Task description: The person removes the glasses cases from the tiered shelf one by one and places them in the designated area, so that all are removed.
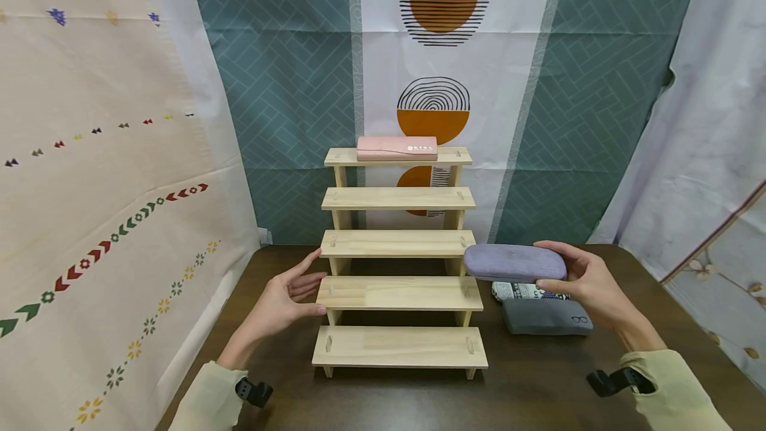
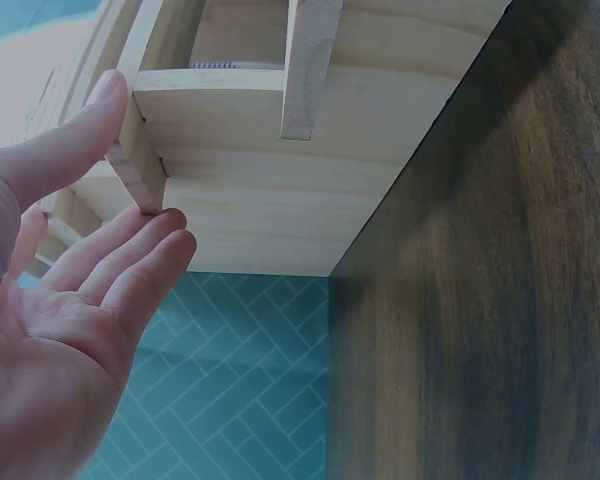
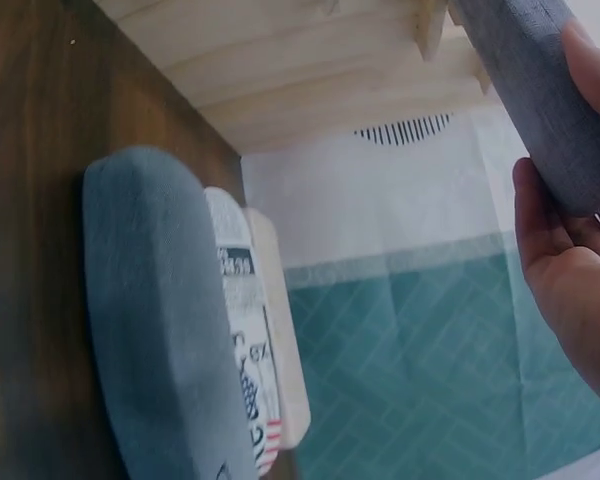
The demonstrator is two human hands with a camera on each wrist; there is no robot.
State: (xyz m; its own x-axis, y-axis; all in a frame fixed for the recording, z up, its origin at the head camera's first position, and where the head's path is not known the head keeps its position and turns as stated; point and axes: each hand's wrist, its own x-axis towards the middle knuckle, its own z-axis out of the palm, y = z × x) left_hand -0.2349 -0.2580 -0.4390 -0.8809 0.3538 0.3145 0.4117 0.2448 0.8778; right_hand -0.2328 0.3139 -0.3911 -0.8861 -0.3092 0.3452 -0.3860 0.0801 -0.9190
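We face a dark brown wooden surface hemmed in by hanging cloths. Behind it hangs a teal herringbone-patterned cloth with a white central panel bearing orange circles and black lines. A cream cloth with small coloured motifs hangs left; a pale grey drape hangs right. The light is even.

Five glasses cases, one five-step wooden rack, two hands.
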